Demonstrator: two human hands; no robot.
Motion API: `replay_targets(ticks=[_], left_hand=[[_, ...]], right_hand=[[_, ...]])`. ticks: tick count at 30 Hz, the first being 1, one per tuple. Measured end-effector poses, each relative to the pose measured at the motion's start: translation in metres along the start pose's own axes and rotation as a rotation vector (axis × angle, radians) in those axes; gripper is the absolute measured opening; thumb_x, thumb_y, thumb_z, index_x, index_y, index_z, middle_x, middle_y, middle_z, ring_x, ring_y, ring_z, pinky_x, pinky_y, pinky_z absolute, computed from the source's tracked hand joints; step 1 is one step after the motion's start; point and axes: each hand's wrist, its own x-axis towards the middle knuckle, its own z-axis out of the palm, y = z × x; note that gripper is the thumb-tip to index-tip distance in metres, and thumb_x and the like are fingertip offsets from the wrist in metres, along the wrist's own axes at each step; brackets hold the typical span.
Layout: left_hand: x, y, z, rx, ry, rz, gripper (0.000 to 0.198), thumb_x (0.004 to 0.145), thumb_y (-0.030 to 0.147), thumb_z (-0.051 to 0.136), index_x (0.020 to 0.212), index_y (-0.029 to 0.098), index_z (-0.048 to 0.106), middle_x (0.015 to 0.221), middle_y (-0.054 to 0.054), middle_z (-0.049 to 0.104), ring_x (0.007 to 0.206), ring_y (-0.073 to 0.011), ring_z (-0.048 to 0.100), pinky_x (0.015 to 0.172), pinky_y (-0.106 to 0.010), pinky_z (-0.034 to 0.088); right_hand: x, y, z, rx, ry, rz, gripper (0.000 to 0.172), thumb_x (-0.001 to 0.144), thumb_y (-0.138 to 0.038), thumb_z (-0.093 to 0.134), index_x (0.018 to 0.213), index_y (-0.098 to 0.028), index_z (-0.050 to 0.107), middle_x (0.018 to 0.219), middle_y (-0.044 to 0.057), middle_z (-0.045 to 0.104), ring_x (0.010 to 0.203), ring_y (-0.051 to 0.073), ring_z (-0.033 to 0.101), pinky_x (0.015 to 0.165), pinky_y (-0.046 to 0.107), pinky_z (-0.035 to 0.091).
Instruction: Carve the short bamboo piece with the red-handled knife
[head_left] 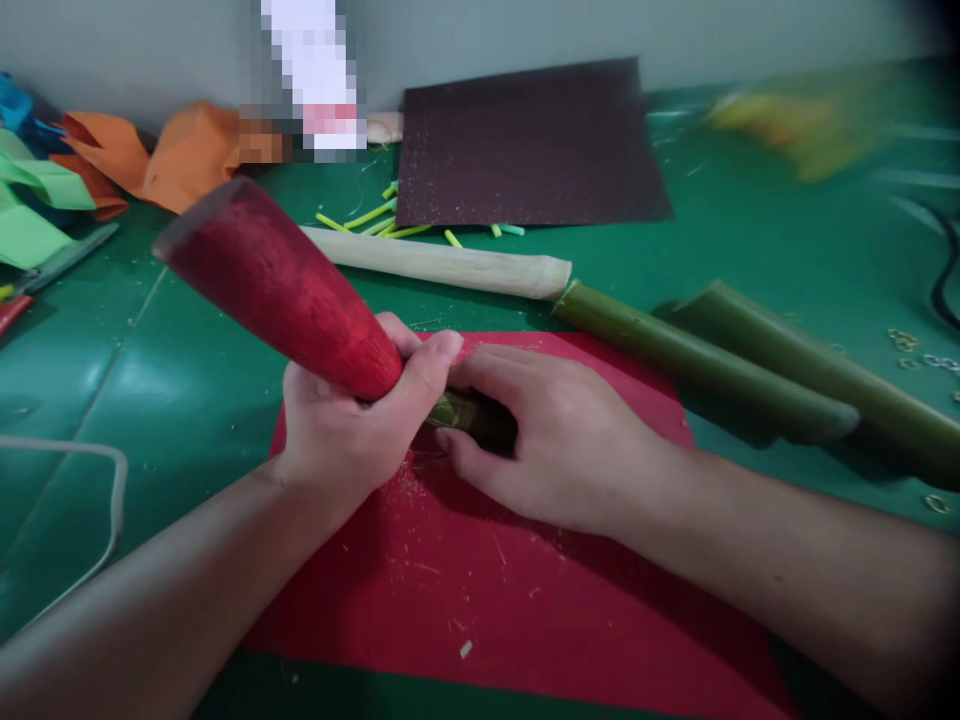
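Two hands, which I watch remotely through the head camera, are both engaged at the centre of the worktop (pixel 187 420). The left hand (pixel 345 430) is closed around the narrower-looking end of a red rod (pixel 285 290), its thumb pressed along the side; the wide end tilts up and toward my view, and much of the apparent taper is probably foreshortening. The right hand (pixel 577 430) curls over a green bamboo piece (pixel 478 418), thumb on the near side and fingers beyond, a grip that I judge serves to steady it. Whether rod and bamboo are joined behind the left hand I cannot tell. Both lie over a red sheet (pixel 480 580), probably spread to catch debris, since pale shavings and one larger chip (pixel 466 649) are scattered across it. Beyond its far edge, a pale bamboo length (pixel 435 265) meets a green bamboo pole (pixel 675 350) end to end, seemingly set back to leave both hands room. Farther off, a dark sheet (pixel 525 150) lies behind yellow straw cuttings (pixel 367 215), with orange paper (pixel 195 155) to the left
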Motion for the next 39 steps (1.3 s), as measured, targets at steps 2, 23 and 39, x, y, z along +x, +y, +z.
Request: replay_targets(ticks=[2, 23, 39], left_hand=[[0.0004, -0.0002, -0.0006, -0.015, -0.016, -0.017, 0.031, 0.08, 0.023, 0.069, 0.054, 0.022, 0.052, 0.048, 0.006, 0.046, 0.042, -0.0072, 0.043, 0.045, -0.024, 0.044], [0.0021, -0.0035, -0.004, 0.046, -0.063, 0.051, 0.034, 0.08, 0.023, 0.065, 0.051, 0.02, 0.047, 0.048, 0.005, 0.046, 0.045, -0.0082, 0.043, 0.044, -0.024, 0.04], [0.0022, -0.0049, 0.0011, -0.064, 0.046, -0.019, 0.024, 0.075, 0.023, 0.077, 0.06, 0.021, 0.058, 0.054, 0.006, 0.056, 0.045, -0.0059, 0.048, 0.048, -0.02, 0.048]], right_hand=[[0.0002, 0.0, -0.0004, 0.003, 0.019, 0.008, 0.021, 0.079, -0.03, 0.058, 0.092, -0.018, 0.068, 0.096, 0.007, 0.074, 0.088, 0.023, 0.067, 0.076, 0.034, 0.049], [0.0014, 0.0031, -0.0012, -0.085, 0.084, -0.109, 0.025, 0.086, -0.033, 0.057, 0.089, -0.014, 0.073, 0.092, 0.01, 0.071, 0.094, 0.025, 0.066, 0.082, 0.037, 0.05], [0.0041, 0.008, 0.0017, -0.1, 0.076, -0.097, 0.024, 0.082, -0.031, 0.062, 0.097, -0.014, 0.071, 0.093, 0.008, 0.068, 0.088, 0.023, 0.064, 0.076, 0.036, 0.049]])
